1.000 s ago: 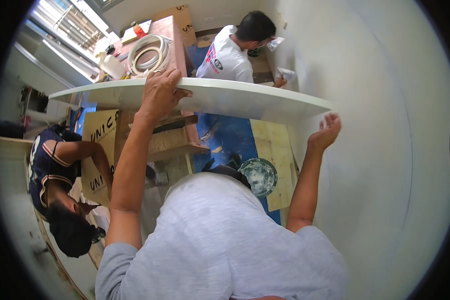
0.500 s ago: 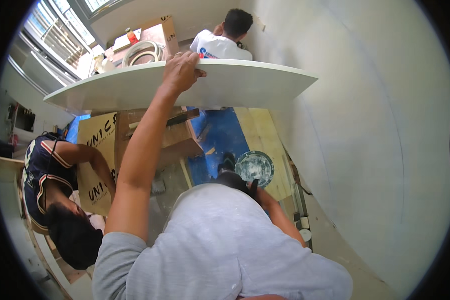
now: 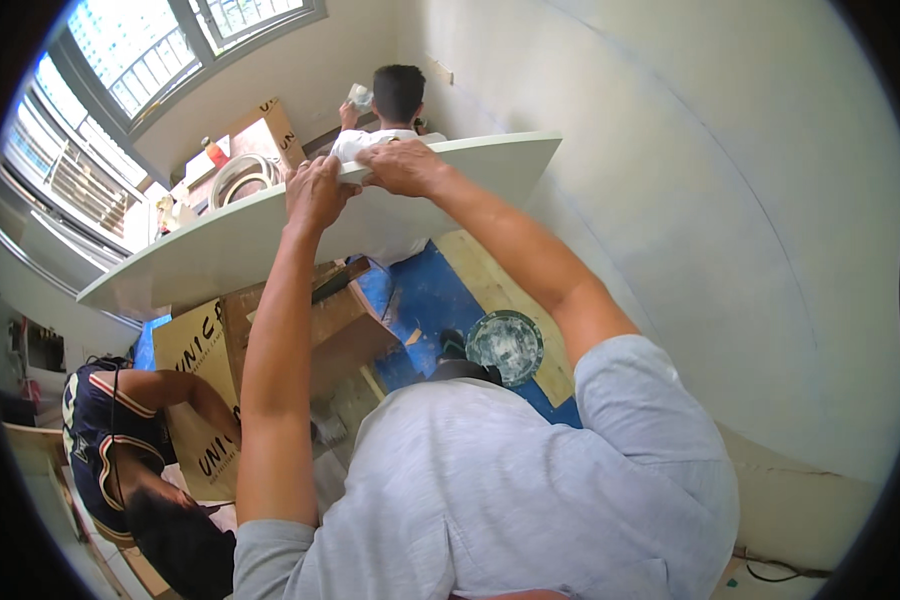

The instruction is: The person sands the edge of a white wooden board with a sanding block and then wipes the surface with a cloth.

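Blocked just beyond the left hand and right hand by the pale panel. Tight between the two hands, close together on the upper edge. Passable along that edge rightward from the right hand, up to the panel's corner, then bounded by the wall; passable leftward from the left hand too. Obstructed past the panel by a co-worker in white and, farther left, by coiled hose. Open below both hands between the forearms, until met by a bucket and wooden box. Hemmed in, low left of the left hand, by another co-worker.
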`<state>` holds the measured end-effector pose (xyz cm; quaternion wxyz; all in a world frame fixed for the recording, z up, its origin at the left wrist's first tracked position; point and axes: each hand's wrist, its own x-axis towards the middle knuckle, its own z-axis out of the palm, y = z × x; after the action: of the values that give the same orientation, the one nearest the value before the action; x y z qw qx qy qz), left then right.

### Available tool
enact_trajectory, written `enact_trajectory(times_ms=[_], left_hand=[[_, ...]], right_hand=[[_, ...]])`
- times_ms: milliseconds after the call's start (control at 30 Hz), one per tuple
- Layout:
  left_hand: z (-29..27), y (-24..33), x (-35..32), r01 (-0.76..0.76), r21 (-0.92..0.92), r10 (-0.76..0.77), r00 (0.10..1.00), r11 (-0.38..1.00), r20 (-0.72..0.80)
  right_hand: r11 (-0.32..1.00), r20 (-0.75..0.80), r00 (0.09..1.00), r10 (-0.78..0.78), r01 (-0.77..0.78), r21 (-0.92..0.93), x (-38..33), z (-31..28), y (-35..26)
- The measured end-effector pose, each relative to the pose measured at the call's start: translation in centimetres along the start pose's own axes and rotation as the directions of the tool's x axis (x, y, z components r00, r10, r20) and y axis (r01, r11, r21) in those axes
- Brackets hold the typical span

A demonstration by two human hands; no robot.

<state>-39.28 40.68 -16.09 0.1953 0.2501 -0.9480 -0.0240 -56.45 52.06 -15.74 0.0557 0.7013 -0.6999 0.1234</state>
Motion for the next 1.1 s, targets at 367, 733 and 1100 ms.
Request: enact_trajectory(times_ms=[367,733,1100], left_hand=[[1.0,-0.2,-0.2,-0.021,0.014,0.021,0.999,1.000,-0.027],[4.4,-3.3,1.2,0.016,-0.315,-0.036,0.998,0.949,-0.057],[0.5,-2.1,0.0,0.054,0.015,-0.054,0.996,0.998,0.073]], right_hand=[[0.764,0.071,0.863,0.500,-0.402,-0.504,-24.9,-9.1,23.8],[0.907,0.879,0.416,0.234,-0.419,-0.043,-70.7,22.1,18.8],[0.362,0.801,0.393,0.452,-0.901,0.238,-54.9,22.8,-9.5]])
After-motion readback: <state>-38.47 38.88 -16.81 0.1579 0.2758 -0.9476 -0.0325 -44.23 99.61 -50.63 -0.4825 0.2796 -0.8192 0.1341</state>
